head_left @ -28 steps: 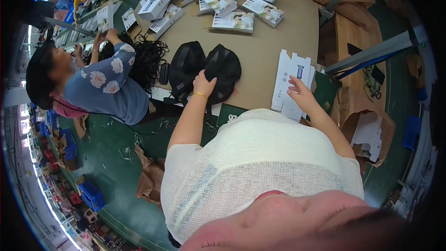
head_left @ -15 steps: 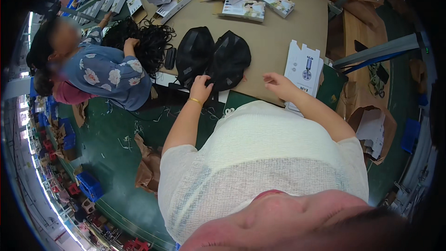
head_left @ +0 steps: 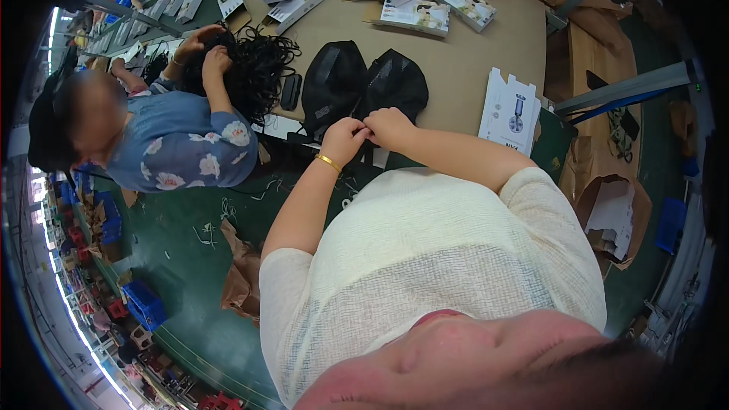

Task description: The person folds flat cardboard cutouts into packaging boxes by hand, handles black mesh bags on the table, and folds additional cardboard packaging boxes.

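Two rounded black fabric pieces with mesh-like panels lie side by side at the near edge of the table. My left hand and my right hand meet just in front of them, fingertips together in a pinch. Whatever is between the fingers is too small or hidden to name. The right hand's back covers part of the right black piece. A small dark oblong case lies left of the pieces.
White printed boxes are heaped on the brown tabletop at the back. A flat white carton lies to the right. At the left, a co-worker in a blue flowered top handles a heap of black wavy strands. Metal posts stand right.
My right hand has moved left from beside the black pieces and joined my left hand, its fingers closing. The co-worker has turned and brought both hands onto the black strands.
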The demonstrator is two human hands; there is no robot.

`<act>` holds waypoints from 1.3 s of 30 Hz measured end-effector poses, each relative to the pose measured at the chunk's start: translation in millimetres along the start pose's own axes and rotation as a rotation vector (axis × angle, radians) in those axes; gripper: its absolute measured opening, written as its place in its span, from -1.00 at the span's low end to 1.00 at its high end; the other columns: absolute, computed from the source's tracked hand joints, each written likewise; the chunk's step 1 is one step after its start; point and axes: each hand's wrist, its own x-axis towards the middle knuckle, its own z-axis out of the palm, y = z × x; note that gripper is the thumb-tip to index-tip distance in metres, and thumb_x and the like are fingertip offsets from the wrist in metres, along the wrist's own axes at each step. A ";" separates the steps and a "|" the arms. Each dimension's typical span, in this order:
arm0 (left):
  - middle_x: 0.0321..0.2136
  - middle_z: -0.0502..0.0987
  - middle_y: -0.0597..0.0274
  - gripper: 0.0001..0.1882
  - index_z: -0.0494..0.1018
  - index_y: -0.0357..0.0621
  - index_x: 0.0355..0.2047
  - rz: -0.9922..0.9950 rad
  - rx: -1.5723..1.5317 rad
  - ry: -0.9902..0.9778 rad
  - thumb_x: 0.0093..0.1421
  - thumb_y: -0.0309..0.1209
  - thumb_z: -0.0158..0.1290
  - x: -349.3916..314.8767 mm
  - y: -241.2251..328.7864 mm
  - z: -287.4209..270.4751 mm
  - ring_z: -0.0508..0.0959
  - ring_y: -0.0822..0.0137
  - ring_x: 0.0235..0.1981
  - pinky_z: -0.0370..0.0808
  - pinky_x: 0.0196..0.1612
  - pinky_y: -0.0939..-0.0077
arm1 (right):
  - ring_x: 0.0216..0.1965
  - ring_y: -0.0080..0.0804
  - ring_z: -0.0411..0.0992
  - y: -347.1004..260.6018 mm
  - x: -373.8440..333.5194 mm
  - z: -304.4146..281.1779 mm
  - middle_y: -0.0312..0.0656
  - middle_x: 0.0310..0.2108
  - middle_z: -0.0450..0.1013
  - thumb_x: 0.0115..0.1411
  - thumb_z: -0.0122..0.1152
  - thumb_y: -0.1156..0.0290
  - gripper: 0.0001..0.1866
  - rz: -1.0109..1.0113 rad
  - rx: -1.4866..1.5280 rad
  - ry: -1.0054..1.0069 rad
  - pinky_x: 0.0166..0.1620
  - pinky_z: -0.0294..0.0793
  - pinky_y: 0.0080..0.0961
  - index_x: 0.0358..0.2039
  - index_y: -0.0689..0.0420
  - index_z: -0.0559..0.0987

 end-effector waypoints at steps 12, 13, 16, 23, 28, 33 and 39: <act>-0.40 0.39 0.09 -0.84 0.45 -0.22 -0.41 0.086 0.107 -0.203 -0.05 -0.48 0.11 25.1 -41.0 12.3 0.44 0.07 -0.35 0.43 -0.28 0.35 | -0.36 -0.22 0.42 20.7 16.8 -12.4 -0.19 -0.52 0.46 0.01 0.07 0.42 -0.83 0.031 0.076 0.061 -0.25 0.30 -0.31 -0.32 0.04 0.49; -0.40 0.39 0.09 -0.84 0.45 -0.22 -0.41 0.089 0.097 -0.209 -0.05 -0.48 0.11 26.4 -39.2 13.1 0.44 0.07 -0.35 0.43 -0.28 0.35 | -0.37 -0.24 0.41 24.8 16.5 -13.9 -0.20 -0.53 0.45 0.00 0.07 0.42 -0.83 0.039 0.072 0.119 -0.26 0.29 -0.33 -0.33 0.04 0.49; -0.47 0.37 0.10 -0.92 0.42 -0.22 -0.49 0.162 0.031 -0.113 -0.02 -0.50 0.08 29.6 -34.6 7.3 0.44 0.05 -0.43 0.41 -0.37 0.31 | -0.37 -0.23 0.41 31.8 19.3 -25.1 -0.20 -0.51 0.45 -0.02 0.07 0.44 -0.84 0.070 0.065 0.166 -0.27 0.29 -0.32 -0.36 0.04 0.49; -0.50 0.36 0.07 -0.88 0.34 -0.24 -0.58 0.150 -0.026 -0.105 -0.04 -0.49 0.06 12.6 -38.8 -5.3 0.42 0.02 -0.43 0.39 -0.39 0.27 | -0.33 -0.15 0.41 83.4 31.2 -57.3 -0.15 -0.49 0.45 0.01 0.04 0.42 -0.86 0.273 -0.018 0.250 -0.21 0.32 -0.23 -0.36 0.01 0.48; -0.51 0.34 0.03 -0.83 0.30 -0.25 -0.58 0.106 0.131 -0.149 -0.07 -0.46 0.07 23.3 -35.9 3.6 0.41 -0.02 -0.43 0.37 -0.36 0.22 | -0.28 -0.18 0.41 108.6 48.5 -48.1 -0.14 -0.47 0.46 0.07 0.04 0.37 -0.87 0.343 -0.092 0.365 -0.18 0.30 -0.23 -0.34 0.05 0.48; -0.40 0.36 -0.03 -0.79 0.30 -0.24 -0.47 0.019 0.095 0.049 -0.07 -0.42 0.07 57.1 -13.0 16.3 0.42 -0.05 -0.37 0.38 -0.32 0.18 | -0.05 -0.11 0.30 78.0 39.4 -34.1 -0.01 -0.08 0.30 -0.12 0.19 -0.13 -0.13 0.623 -0.077 0.230 -0.05 0.24 -0.17 0.11 0.11 0.19; -0.49 0.46 -0.07 -0.85 0.37 -0.18 -0.37 -0.116 -0.027 0.078 0.05 -0.41 0.00 90.4 -31.9 14.3 0.47 -0.08 -0.36 0.42 -0.32 0.20 | -0.04 -0.07 0.28 62.5 18.6 -30.7 0.01 -0.11 0.26 -0.13 0.22 0.20 -0.16 0.742 0.009 0.147 -0.04 0.32 -0.19 0.17 0.11 0.10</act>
